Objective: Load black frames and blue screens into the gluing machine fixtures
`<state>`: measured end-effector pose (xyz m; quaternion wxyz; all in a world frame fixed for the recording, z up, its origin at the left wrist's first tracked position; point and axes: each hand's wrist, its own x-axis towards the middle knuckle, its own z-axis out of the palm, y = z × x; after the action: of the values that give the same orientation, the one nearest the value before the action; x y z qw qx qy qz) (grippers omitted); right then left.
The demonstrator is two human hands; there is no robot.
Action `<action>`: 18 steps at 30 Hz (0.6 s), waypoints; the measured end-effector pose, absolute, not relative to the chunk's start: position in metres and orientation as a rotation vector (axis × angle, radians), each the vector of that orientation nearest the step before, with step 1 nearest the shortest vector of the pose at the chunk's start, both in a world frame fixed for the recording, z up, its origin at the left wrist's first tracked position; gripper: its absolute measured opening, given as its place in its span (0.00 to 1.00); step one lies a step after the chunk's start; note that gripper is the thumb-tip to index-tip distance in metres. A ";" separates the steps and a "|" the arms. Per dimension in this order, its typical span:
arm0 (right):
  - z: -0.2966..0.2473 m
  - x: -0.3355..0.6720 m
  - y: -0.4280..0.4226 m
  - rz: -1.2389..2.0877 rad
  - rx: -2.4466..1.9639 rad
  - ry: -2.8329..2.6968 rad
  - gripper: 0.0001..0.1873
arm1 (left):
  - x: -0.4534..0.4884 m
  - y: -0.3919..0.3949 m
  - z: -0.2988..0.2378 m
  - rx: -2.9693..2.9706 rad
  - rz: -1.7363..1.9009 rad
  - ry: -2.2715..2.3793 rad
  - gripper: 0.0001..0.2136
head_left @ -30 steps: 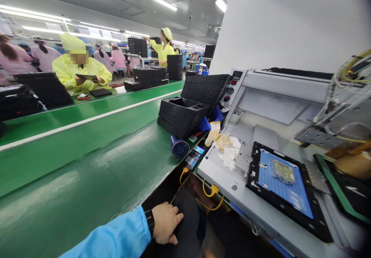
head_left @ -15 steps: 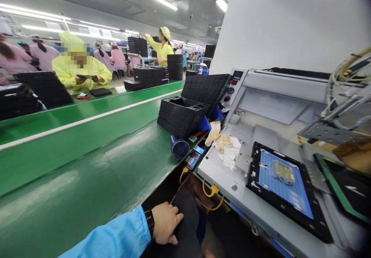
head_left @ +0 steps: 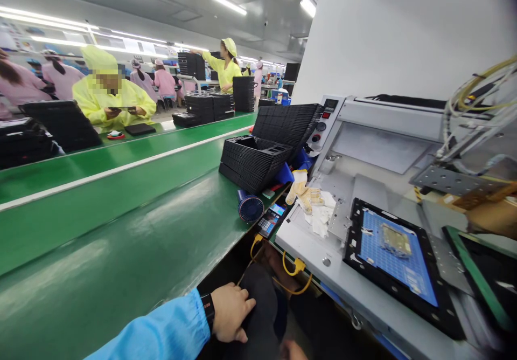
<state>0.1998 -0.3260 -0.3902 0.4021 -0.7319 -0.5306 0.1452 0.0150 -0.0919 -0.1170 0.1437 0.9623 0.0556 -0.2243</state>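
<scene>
My left hand, with a blue sleeve and a black wristband, lies on my dark-clad leg. Its fingers are spread and it holds nothing. At the bottom edge a small part of what looks like my right hand shows, with its fingers cut off by the frame. To the right, a black frame with a blue gridded sheet lies on the grey machine. A small metallic part rests on the sheet.
A green bench spans the left. On it are stacked black trays and a small fan. Gloves, a calculator and yellow cables are nearby. A green-edged black frame and a perforated bracket stand right. Co-workers sit opposite.
The perforated bracket and its cables at the right have shifted left, and the green-edged frame has moved right. More of the hand at the bottom edge shows. My left hand has stayed put.
</scene>
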 end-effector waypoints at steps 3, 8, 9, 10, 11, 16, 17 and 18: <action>-0.394 0.218 -0.328 0.522 -1.793 -1.142 0.18 | 0.011 -0.090 -0.113 2.757 -0.664 0.171 0.34; -0.287 0.255 -0.351 0.521 -1.859 -1.159 0.13 | -0.002 -0.076 -0.118 2.739 -0.652 0.181 0.32; -0.259 0.261 -0.356 0.460 -1.895 -1.182 0.13 | -0.005 -0.073 -0.119 2.736 -0.634 0.174 0.30; -0.233 0.268 -0.360 0.371 -1.918 -1.223 0.13 | -0.007 -0.069 -0.120 2.729 -0.604 0.153 0.28; -0.209 0.274 -0.362 0.260 -1.927 -1.266 0.13 | -0.009 -0.066 -0.119 2.719 -0.554 0.120 0.25; -0.135 0.296 -0.345 -0.217 -1.929 -1.390 0.08 | -0.004 -0.043 -0.082 2.747 -0.103 -0.017 0.19; -0.129 0.297 -0.340 -0.265 -1.928 -1.409 0.07 | 0.001 -0.036 -0.067 2.782 -0.007 -0.002 0.19; -0.126 0.298 -0.335 -0.301 -1.925 -1.424 0.07 | 0.008 -0.028 -0.051 2.818 0.092 0.031 0.20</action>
<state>0.2979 -0.3346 -0.1257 0.3562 -0.7453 -0.5515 -0.1165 0.0076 -0.0283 -0.0507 0.1602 0.9865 0.0109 0.0321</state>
